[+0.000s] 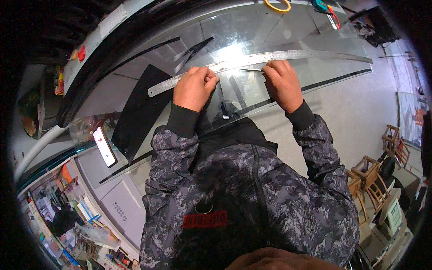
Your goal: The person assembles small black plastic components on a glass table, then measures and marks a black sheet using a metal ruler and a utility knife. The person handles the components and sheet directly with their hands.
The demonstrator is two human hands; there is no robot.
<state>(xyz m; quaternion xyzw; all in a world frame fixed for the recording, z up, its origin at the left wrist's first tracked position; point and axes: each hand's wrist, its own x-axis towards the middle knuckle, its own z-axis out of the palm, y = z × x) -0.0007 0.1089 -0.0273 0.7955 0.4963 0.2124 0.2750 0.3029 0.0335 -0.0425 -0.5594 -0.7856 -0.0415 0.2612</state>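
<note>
Camouflage sleeves of a dark jacket (252, 189) fill the lower middle of the frame, both forearms rising from it toward the centre. Left of the jacket, a phone (105, 146) with a lit screen lies near the lower left edge of the glass. Above it a black trapezoid sheet (139, 108) rests on the glass sheet (315, 36), which spreads across the upper half of the frame.

At the centre, the left hand (194, 87) is curled into a loose fist, knuckles pressing down on the long steel ruler (270, 57). Just right of it, the right hand (282, 83) has its fingers bent and pinches a thin tool (251, 69) whose tip points left beneath the ruler's edge; what kind of tool cannot be told. The ruler runs from the left of centre to the upper right, lying flat on the glass.

Farther up, a yellow tape roll (277, 5) sits at the top edge. Wooden chairs (373, 177) stand at the right.
</note>
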